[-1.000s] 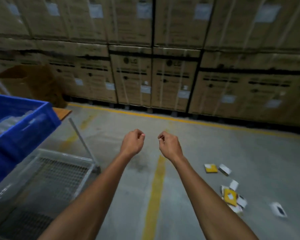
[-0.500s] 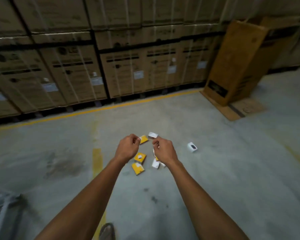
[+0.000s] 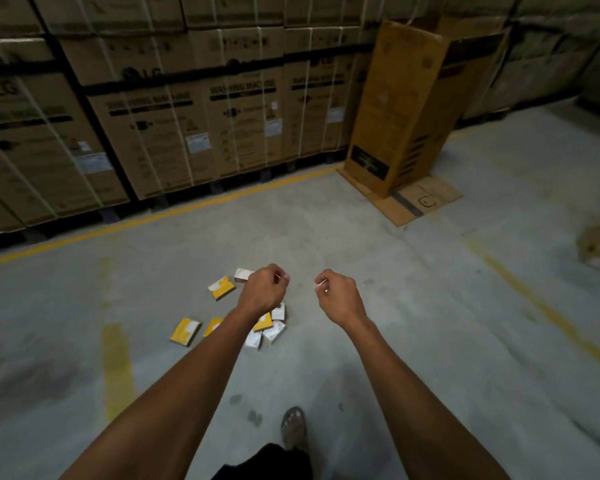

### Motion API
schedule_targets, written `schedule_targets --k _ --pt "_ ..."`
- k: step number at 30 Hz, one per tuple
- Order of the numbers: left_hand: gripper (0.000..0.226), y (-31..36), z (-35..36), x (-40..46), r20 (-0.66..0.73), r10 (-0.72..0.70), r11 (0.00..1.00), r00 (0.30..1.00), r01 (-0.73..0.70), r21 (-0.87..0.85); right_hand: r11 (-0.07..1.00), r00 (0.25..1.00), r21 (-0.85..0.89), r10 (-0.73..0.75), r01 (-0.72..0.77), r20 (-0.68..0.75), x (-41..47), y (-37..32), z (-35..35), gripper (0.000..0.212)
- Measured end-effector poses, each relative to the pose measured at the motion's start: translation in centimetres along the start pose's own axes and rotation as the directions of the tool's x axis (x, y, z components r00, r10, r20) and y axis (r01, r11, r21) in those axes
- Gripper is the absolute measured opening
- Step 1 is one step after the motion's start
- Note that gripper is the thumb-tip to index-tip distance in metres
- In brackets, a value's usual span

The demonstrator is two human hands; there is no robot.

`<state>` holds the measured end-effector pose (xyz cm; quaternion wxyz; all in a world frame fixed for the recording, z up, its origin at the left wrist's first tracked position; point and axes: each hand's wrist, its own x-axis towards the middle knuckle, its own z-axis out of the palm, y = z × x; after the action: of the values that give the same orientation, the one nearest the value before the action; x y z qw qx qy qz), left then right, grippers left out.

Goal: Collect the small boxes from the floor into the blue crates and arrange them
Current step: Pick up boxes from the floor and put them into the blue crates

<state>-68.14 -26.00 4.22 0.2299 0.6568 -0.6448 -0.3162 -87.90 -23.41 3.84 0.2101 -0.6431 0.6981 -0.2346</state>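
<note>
Yellow and white small boxes (image 3: 257, 320) lie scattered on the concrete floor (image 3: 430, 306); above them, left hand (image 3: 264, 289) and right hand (image 3: 340, 296) hover, fingers curled, empty.

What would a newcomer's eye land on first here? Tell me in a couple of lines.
The scatter of small boxes, yellow and white, on the grey floor just beyond the left hand. Then both hands, the right hand beside it, raised with curled fingers and holding nothing visible. At back, a wall of stacked cartons.

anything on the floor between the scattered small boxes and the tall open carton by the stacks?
Nothing: head view shows bare concrete floor between the small boxes and tall carton.
</note>
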Motion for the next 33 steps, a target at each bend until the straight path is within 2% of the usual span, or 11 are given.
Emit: schedule_targets --k 9,18,22,26,30,33 --pt "0.016 3.8 4.7 14.3 -0.015 -0.104 0.995 0.994 0.104 -0.004 0.998 0.993 -0.029 -0.052 0.055 0.103 15.2 5.4 -3.7 0.023" --pt "0.02 6.1 7.1 22.9 -0.089 -0.185 0.982 0.979 0.186 0.009 0.987 0.969 -0.022 -0.151 0.158 0.196 27.3 9.8 -4.5 0.022" --pt "0.019 6.9 9.1 25.4 -0.171 -0.252 0.967 0.952 0.253 -0.017 0.966 0.93 -0.014 -0.246 0.259 0.273 33.0 12.7 -4.1 0.024" --pt "0.022 7.8 11.9 27.6 -0.261 -0.366 0.929 0.893 0.368 -0.042 0.931 0.866 0.024 -0.348 0.364 0.358 38.5 15.8 -3.7 0.026" --pt "0.026 7.7 15.1 29.9 -0.315 -0.463 0.88 0.829 0.473 -0.048 0.888 0.788 0.037 -0.425 0.458 0.446 43.5 19.1 -2.8 0.029" --pt "0.03 6.8 17.9 31.7 -0.32 -0.483 0.862 0.815 0.507 -0.009 0.856 0.748 0.018 -0.461 0.516 0.477 46.9 21.6 -1.4 0.032"
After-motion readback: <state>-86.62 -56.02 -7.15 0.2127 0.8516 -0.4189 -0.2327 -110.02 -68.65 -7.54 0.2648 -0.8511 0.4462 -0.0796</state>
